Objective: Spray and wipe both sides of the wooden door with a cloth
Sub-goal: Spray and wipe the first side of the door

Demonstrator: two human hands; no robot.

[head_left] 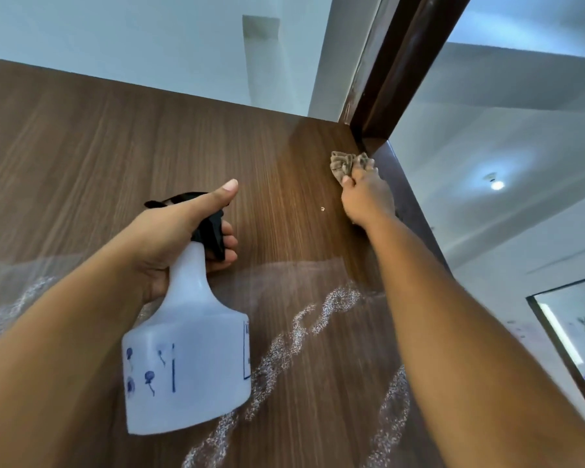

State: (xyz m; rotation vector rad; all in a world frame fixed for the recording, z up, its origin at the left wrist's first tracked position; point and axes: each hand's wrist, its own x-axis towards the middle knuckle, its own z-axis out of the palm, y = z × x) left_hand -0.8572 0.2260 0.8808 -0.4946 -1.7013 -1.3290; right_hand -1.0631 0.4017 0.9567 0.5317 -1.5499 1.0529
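The brown wooden door (122,157) fills the view, seen from below up to its top edge. My left hand (179,231) grips a white spray bottle (186,363) by its black trigger head, thumb stretched out, close to the door face. My right hand (365,194) holds a bunched grey-brown cloth (343,163) pressed on the door near its upper right corner. Looping trails of white spray droplets (294,336) lie on the lower part of the door.
The dark door frame (399,69) runs up from the door's top right corner. White walls and ceiling lie beyond, with a lit ceiling lamp (496,184) at right. A dark-framed panel (574,329) hangs on the right wall.
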